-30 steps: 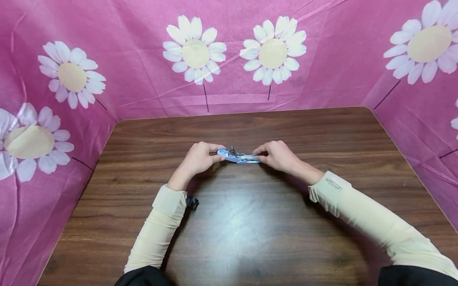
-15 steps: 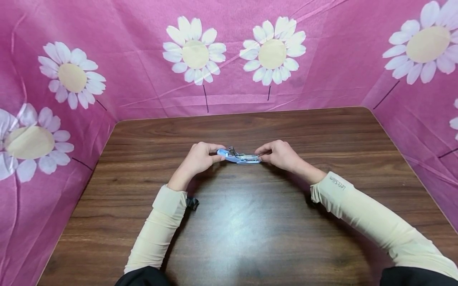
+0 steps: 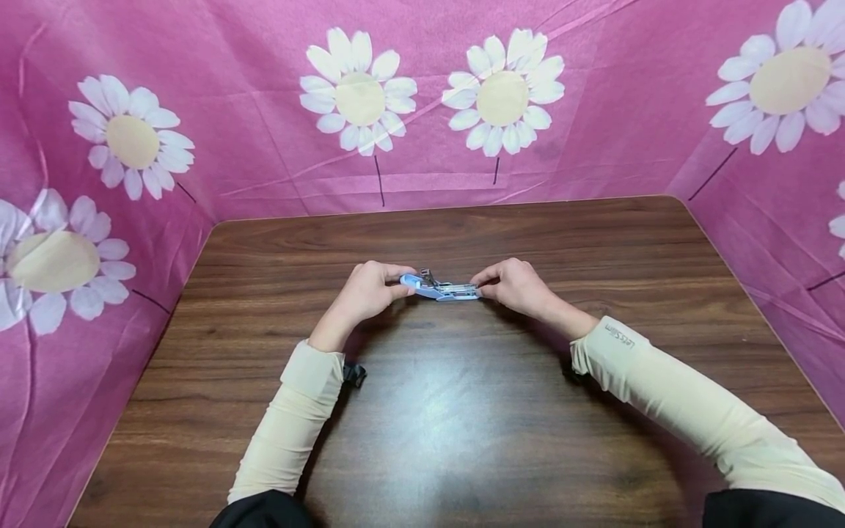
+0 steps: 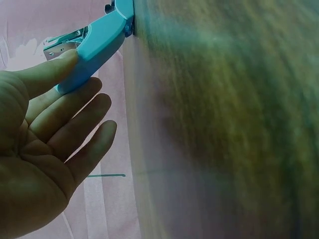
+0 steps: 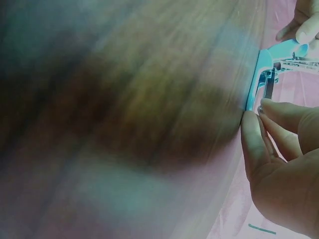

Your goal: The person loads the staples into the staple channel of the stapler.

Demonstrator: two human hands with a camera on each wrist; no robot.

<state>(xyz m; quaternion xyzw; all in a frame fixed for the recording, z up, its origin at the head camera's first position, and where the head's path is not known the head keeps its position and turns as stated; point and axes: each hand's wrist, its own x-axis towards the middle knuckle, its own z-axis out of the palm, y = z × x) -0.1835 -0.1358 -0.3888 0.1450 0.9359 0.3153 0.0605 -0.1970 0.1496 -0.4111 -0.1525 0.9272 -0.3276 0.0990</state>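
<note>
A light blue stapler lies opened on the wooden table, its metal parts exposed on top. My left hand pinches the blue end at the left, which tilts up off the table in the left wrist view; the thumb lies on one side and the other fingers are loosely spread. At the opposite end my right hand has its thumb and fingertips closed together on the stapler's tip by the metal rail. Those fingertips hide just what they pinch there.
The brown wooden table spreads out on all sides of the stapler. Behind and beside it hangs a pink cloth printed with white daisies. A small black device sits at the left wrist.
My right hand has shifted very slightly to the right at the stapler's tip, and its sleeve has turned a little. The left hand and the stapler look unmoved.
</note>
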